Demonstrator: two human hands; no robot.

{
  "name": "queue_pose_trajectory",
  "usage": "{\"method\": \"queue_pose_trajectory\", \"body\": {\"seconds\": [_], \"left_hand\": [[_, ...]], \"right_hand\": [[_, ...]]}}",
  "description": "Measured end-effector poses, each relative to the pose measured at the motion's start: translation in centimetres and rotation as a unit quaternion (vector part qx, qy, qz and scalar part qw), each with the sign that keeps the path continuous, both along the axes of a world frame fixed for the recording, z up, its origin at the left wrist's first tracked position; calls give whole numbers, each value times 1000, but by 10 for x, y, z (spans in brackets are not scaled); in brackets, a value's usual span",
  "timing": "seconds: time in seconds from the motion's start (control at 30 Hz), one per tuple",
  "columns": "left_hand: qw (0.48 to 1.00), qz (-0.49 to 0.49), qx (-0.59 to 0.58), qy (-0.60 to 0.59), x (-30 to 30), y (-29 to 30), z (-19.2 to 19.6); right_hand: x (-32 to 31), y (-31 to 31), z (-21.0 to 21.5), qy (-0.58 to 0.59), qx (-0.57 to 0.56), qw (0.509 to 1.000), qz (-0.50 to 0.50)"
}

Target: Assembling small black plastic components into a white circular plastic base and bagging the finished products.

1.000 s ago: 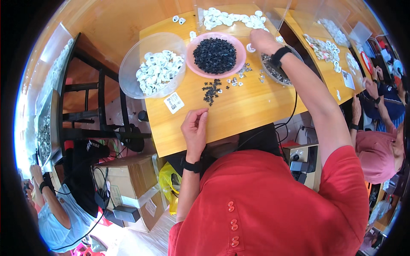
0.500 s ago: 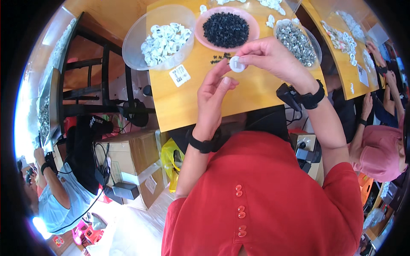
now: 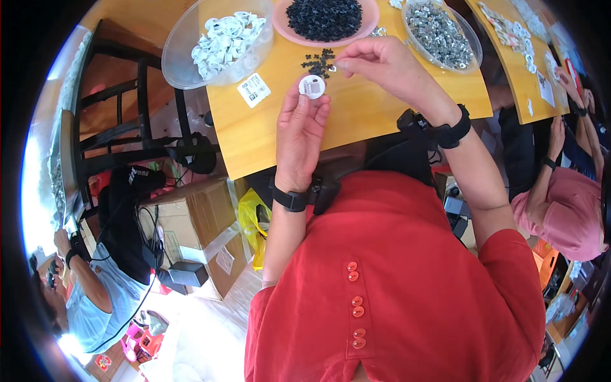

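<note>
My left hand [image 3: 299, 130] holds a round white plastic part [image 3: 312, 86] by its edge, between thumb and fingers. A slot or recess shows on its upper face. Just to the right and slightly higher, my right hand [image 3: 379, 63] is closed in a pinch, apart from the white part. At its fingertips is a small light-coloured piece [image 3: 333, 68], too small to name. Beneath and beyond the fingers, a loose cluster of small black parts [image 3: 316, 64] lies on the wooden table [image 3: 254, 140].
Along the far side stand a clear bowl [image 3: 170, 58] of white plastic parts, a pink bowl [image 3: 371, 25] of black parts, and a clear bowl [image 3: 476, 54] of metal pieces. A printed label [image 3: 254, 90] lies left. People sit at both sides; a cardboard box [image 3: 210, 213] stands below left.
Both hands were at the white part; now my right hand has come off it and sits apart with a small piece. My left hand has turned the part face-up. The view has shifted slightly.
</note>
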State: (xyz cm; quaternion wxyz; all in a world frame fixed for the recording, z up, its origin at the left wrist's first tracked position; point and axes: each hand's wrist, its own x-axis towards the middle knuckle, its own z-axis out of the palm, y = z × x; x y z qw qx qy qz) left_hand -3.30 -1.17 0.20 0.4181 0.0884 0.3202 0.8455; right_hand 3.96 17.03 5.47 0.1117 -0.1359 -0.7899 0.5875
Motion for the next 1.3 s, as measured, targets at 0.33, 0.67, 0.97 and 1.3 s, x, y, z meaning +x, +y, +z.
{"method": "queue_pose_trajectory", "body": {"seconds": [0.33,0.67,0.97,1.3], "left_hand": [[1000,4,-18,-19,-8,-6,-27],[997,-18,-38,60,-5,-5,-30],[997,-16,-56,49,-1,1,-10],[980,-35,-167,101,8,28,12]], "right_hand": [[24,56,-41,-118,325,923,-170],[2,41,-45,-76,374,913,-142],[1,46,-49,-80,335,932,-108],[15,16,-5,-104,-234,966,45]]}}
